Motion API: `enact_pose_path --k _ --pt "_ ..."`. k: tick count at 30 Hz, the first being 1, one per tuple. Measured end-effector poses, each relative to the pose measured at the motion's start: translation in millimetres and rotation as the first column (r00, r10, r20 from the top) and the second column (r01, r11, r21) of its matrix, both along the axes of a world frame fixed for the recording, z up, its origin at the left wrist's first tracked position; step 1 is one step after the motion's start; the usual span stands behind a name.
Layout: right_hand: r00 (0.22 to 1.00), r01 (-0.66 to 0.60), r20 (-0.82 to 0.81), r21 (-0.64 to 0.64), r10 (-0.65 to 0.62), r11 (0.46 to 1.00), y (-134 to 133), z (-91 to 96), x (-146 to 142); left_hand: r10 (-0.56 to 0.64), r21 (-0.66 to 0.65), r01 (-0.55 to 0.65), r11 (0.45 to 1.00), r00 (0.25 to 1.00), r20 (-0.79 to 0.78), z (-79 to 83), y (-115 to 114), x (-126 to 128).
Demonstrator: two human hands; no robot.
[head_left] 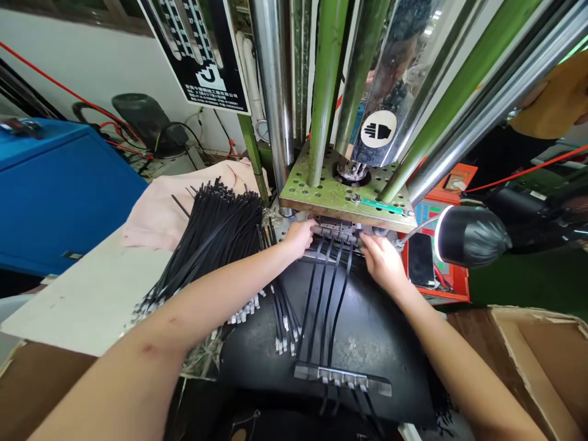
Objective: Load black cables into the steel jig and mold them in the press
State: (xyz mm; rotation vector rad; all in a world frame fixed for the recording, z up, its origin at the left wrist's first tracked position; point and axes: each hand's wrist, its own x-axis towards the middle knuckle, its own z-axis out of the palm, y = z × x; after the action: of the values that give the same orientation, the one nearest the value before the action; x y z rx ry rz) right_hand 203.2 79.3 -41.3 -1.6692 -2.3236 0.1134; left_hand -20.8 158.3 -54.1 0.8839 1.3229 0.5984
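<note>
My left hand [299, 236] and my right hand [380, 258] both reach into the mould area [337, 231] under the green press plate [340, 193]. Their fingers are curled on the far ends of several flat black cables [327, 288] that run back toward me over a black curved cover [367, 331]. The near ends of these cables sit in a grey metal holder bar [342, 375]. The fingertips are hidden under the plate's edge.
A big bundle of black cables with white plugs [206, 245] lies left on a white board and pink cloth [156, 214]. Chrome and green columns rise above. A blue box [59, 190] stands left, a black lamp [468, 236] and orange control panel [436, 245] right, a cardboard box [537, 349] lower right.
</note>
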Motion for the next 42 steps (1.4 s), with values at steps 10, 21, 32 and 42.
enact_pose_path --k 10,21,32,42 --pt "0.913 -0.179 -0.394 -0.154 0.106 0.972 -143.3 23.9 31.7 -0.392 0.089 0.383 0.92 0.908 0.149 14.5 -98.1 28.8" --pt "0.805 0.54 -0.175 -0.18 -0.567 0.822 -201.4 121.2 104.5 -0.545 0.218 0.656 0.722 0.734 -0.404 15.2 -123.3 28.8" --pt "0.938 -0.009 -0.333 -0.303 -0.097 0.953 -158.6 20.1 12.1 -0.593 -0.212 0.699 0.683 0.7 0.397 54.1 -177.2 20.4" --pt "0.952 0.138 -0.233 -0.247 -0.197 0.959 -94.2 36.7 8.4 -0.555 0.351 0.724 0.593 0.684 -0.473 92.3 -124.6 -36.4"
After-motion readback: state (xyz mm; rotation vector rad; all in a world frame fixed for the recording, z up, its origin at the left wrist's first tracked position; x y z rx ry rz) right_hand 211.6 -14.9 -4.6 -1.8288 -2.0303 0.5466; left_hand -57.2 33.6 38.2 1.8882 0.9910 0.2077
